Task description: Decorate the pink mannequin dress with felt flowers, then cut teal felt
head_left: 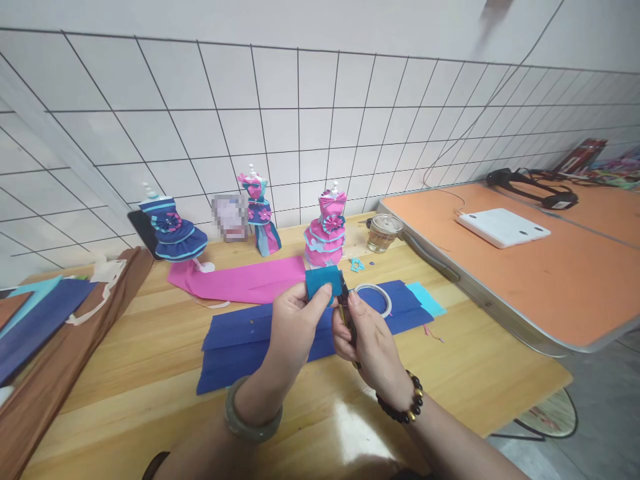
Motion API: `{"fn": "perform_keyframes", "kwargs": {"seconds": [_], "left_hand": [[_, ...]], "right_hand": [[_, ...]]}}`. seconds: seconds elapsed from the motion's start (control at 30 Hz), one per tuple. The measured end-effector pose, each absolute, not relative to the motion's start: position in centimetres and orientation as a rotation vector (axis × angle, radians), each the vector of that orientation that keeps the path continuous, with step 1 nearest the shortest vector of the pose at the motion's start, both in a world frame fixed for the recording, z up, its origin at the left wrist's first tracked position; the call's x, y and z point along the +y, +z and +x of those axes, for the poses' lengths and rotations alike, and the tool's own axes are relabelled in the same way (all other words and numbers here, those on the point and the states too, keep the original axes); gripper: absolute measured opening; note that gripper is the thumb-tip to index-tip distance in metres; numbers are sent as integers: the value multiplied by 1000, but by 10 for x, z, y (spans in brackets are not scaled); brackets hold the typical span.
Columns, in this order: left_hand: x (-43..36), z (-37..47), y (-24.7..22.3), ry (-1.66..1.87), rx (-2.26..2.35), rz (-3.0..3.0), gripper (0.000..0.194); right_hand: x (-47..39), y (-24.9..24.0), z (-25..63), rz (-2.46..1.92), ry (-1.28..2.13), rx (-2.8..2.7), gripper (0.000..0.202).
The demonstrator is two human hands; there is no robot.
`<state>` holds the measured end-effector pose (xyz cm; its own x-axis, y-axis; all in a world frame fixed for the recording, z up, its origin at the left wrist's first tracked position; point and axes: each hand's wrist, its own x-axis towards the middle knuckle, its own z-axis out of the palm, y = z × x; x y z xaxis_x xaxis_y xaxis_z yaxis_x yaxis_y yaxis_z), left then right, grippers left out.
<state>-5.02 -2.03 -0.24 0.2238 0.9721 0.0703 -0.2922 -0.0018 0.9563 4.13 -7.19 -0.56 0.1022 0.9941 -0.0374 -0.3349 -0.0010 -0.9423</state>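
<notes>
My left hand [295, 317] pinches a small folded piece of teal crepe paper [320, 281] between thumb and fingers. My right hand [369, 333] is closed round a slim black-and-yellow cutting tool [345, 303], whose exact kind is partly hidden by the fingers. The tool's dark upper end lies against the paper's right edge. Below the hands lies a long folded strip of navy paper [240, 340], partly covered by them. A roll of white tape [387, 303] rests on it beside my right hand. Bright pink paper [240, 279] spreads behind.
Three small dress forms in paper dresses stand at the back: navy [177, 233], mixed pink and blue [260, 213], and pink [327, 230]. A glass of liquid [384, 233] is right of them. An orange table [475, 280] adjoins on the right, and brown paper [95, 340] lies left.
</notes>
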Motion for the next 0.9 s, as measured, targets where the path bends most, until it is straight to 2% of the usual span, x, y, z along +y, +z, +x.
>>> {"fn": "perform_keyframes", "kwargs": {"seconds": [0.9], "left_hand": [[-17,-55,8,1091,704,1125,17]], "right_hand": [[-73,-3,49,-1024,1303,-932,33]]}}
